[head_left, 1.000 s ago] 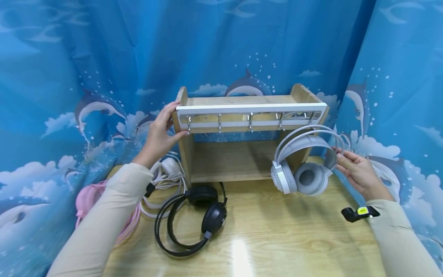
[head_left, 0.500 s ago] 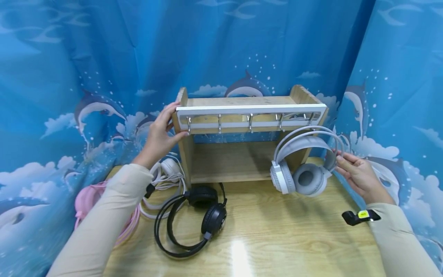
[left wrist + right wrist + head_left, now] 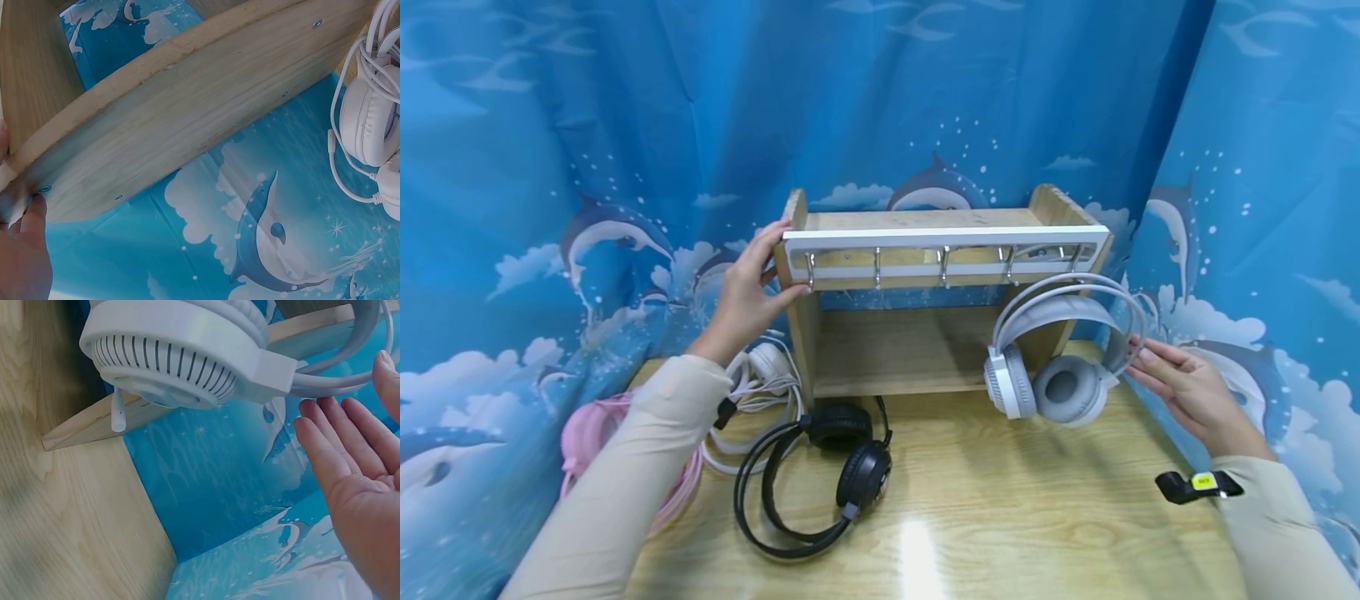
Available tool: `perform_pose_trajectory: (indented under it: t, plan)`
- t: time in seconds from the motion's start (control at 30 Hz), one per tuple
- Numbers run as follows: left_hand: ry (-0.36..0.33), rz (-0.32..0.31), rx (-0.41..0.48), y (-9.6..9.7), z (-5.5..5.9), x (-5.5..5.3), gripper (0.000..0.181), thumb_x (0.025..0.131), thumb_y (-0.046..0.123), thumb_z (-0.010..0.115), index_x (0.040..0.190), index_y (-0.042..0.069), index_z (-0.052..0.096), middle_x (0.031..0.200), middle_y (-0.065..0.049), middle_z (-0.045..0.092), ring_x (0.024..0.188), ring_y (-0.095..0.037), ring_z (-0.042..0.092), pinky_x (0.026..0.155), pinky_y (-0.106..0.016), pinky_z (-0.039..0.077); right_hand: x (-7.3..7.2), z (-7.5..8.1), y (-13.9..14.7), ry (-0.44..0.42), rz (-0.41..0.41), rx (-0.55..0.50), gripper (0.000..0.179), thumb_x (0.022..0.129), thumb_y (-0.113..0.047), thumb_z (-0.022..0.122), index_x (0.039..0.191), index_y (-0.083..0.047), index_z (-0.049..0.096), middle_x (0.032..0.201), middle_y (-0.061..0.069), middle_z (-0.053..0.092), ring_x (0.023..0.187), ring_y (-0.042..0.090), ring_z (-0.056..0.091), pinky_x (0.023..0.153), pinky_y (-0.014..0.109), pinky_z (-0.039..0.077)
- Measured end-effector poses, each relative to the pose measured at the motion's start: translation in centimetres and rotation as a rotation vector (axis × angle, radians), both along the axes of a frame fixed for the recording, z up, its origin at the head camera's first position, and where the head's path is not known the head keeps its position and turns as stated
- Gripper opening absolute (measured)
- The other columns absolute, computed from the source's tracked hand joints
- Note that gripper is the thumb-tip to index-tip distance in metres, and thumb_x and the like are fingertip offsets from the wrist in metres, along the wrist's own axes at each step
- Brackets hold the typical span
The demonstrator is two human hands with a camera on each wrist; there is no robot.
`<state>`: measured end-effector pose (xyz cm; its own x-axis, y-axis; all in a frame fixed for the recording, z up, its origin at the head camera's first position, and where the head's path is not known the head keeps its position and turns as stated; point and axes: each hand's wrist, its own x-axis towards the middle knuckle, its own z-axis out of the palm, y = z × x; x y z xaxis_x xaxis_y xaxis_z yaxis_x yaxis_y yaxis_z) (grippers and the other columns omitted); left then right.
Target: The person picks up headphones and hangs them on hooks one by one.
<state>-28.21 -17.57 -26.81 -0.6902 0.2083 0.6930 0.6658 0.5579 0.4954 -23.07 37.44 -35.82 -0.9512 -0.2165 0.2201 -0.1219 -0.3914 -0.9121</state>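
Blue dolphin cloth [image 3: 850,108] hangs behind our wooden shelf [image 3: 891,350]. Our left fingers [image 3: 766,240] hold its side; our right fingers [image 3: 322,450] are straight, beside the hanging white headphones [image 3: 1055,312].

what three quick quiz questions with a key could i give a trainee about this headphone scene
1. True or false: the black headphones hang from a hook.
2. The left grip is on: a) black headphones, b) the wooden rack's side, c) white headphones?
3. Fill in: the leftmost headphones in the head view are ____.
Key: 1 false, they lie on the table; 2 b; 3 pink.
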Motion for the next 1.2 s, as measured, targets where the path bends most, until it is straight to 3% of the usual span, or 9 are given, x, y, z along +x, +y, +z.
perform_pose_trajectory:
  t: [0.27, 0.57, 0.83, 1.07, 1.2]
  plan:
    - [-0.002, -0.002, -0.003, 0.0, 0.0, 0.1, 0.080, 0.071, 0.007, 0.071, 0.136, 0.031, 0.031, 0.143, 0.005, 0.028, 0.125, -0.008, 0.033, 0.094, -0.027, 0.043, 1.8, 0.4, 0.8, 0.069, 0.111, -0.151, 0.039, 0.093, 0.007, 0.026, 0.129, 0.003, 0.042, 0.123, 0.017, 0.052, 0.114, 0.024, 0.048, 0.095, 0.033, 0.040]
    - [-0.010, 0.000, 0.000, 0.0, 0.1, 0.2, 0.080, 0.071, 0.007, 0.071, 0.135, 0.033, 0.030, 0.143, 0.006, 0.027, 0.125, -0.008, 0.033, 0.094, -0.027, 0.043, 4.4, 1.7, -0.9, 0.184, 0.204, -0.111, 0.042, 0.094, 0.008, 0.015, 0.135, 0.010, 0.024, 0.132, 0.020, 0.042, 0.122, 0.026, 0.039, 0.101, 0.034, 0.035]
    - [-0.014, 0.007, -0.006, 0.1, 0.1, 0.2, 0.081, 0.072, 0.008, 0.071, 0.136, 0.034, 0.029, 0.143, 0.007, 0.027, 0.125, -0.009, 0.034, 0.094, -0.027, 0.044, 5.4, 1.7, -5.9, 0.207, 0.379, -0.005, 0.040, 0.094, 0.009, 0.015, 0.134, 0.015, 0.015, 0.135, 0.024, 0.035, 0.123, 0.030, 0.036, 0.103, 0.036, 0.030]
    - [-0.011, 0.006, -0.006, 0.0, 0.0, 0.2, 0.080, 0.072, 0.008, 0.070, 0.136, 0.034, 0.030, 0.143, 0.006, 0.027, 0.125, -0.008, 0.033, 0.094, -0.029, 0.044, 4.8, -0.4, -11.5, 0.249, 0.486, 0.140, 0.042, 0.091, 0.015, 0.024, 0.132, 0.018, 0.016, 0.134, 0.033, 0.028, 0.121, 0.036, 0.036, 0.102, 0.039, 0.033]
    - [-0.008, 0.000, -0.003, 0.0, 0.1, 0.2, 0.080, 0.071, 0.007, 0.071, 0.136, 0.033, 0.030, 0.143, 0.006, 0.027, 0.125, -0.008, 0.033, 0.094, -0.028, 0.044, 4.3, -2.1, -14.5, 0.213, 0.521, 0.252, 0.045, 0.090, 0.012, 0.034, 0.133, 0.014, 0.022, 0.134, 0.032, 0.028, 0.122, 0.035, 0.036, 0.101, 0.036, 0.035]
